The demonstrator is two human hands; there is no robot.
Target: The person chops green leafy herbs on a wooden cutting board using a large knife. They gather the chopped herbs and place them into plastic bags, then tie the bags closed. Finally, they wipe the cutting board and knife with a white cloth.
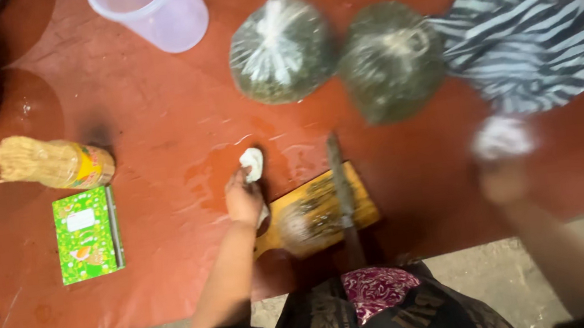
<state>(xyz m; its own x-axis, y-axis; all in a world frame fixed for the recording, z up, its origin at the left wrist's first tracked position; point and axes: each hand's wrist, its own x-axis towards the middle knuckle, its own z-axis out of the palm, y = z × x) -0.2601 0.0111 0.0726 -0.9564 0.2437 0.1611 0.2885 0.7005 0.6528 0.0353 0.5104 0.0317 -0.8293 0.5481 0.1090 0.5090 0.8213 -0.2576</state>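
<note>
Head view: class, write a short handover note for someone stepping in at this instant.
Left hand: presses a white cloth on the wet red table, beside the wooden cutting board.
Right hand: blurred, raised over the table, gripping a white wad.
Knife lies across the board.
Two tied bags of greens sit behind.
Done: table wetted around the cloth.
Left: board looks smeared.

A red-brown table [142, 114] carries a wooden cutting board [322, 211] with a knife [342, 187] at its near edge. Two tied plastic bags of greens [280, 49] and a striped cloth [532, 37] lie toward the far edge. A jar of sticks [53, 164] and a green booklet [87, 234] lie at the left end.
</note>
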